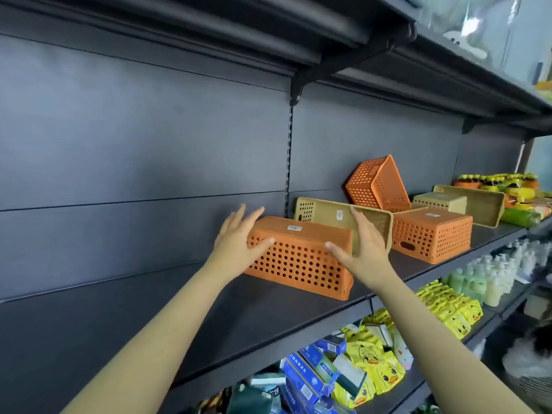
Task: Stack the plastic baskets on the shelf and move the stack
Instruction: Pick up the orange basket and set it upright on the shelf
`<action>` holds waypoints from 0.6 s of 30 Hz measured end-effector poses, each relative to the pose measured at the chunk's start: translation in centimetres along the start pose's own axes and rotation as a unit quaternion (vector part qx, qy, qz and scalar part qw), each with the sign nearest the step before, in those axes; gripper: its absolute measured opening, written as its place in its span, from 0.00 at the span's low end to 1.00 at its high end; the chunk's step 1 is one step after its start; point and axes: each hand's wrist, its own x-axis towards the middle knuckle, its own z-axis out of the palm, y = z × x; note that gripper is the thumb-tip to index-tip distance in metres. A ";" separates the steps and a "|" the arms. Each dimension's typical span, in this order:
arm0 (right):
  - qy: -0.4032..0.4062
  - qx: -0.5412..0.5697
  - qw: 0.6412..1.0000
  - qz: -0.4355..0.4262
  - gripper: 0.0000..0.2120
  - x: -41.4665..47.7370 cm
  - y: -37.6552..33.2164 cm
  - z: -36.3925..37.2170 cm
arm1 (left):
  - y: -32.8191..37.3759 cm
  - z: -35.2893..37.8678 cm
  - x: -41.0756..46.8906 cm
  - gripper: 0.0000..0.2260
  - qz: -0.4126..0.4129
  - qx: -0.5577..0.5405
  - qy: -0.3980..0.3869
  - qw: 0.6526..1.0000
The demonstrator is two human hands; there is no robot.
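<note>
1. A dark grey shelf [268, 312] runs from the lower left toward the right, with a dark back panel [143, 138] behind it.
2. An orange basket [298, 258] sits upside down on the shelf near its front edge, its holed side facing the camera and a small white label on its upturned bottom.
3. The left hand [236, 243] presses against the basket's left end, thumb on the holed front and fingers spread up over the top corner.
4. The right hand [363, 246] presses against the right end, thumb on the front face and fingers reaching back along the side.
5. Both hands are open-palmed and clamp the basket between them rather than curling round it.
6. Just behind it a beige basket [343, 216] lies on its side, its opening facing right; the right hand's fingers overlap it, though I cannot tell whether they touch.
7. To the right a second orange basket [431, 234] rests upside down on the shelf.
8. Behind that, a third orange basket [378, 185] is tilted, leaning against the back panel.
9. Further right, a small beige basket [439, 203] sits upside down beside a long beige basket [475, 204] lying on its side.
10. The lower shelf holds yellow packets [373, 366] and blue boxes [310, 372].
</note>
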 end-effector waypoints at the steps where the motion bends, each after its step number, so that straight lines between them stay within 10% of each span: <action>1: -0.018 0.010 1.000 0.011 0.50 0.3 0.9 0.6 | -0.5 0.8 0.5 0.35 -0.023 -0.008 -0.001 1.000; 9: -0.103 0.106 0.987 0.059 0.49 1.8 6.1 4.5 | -4.9 7.3 5.6 0.52 -0.179 -0.113 -0.046 0.976; 18: -0.067 0.162 0.983 0.056 0.31 4.1 5.8 4.4 | -4.7 6.9 5.2 0.43 -0.174 -0.184 0.065 0.965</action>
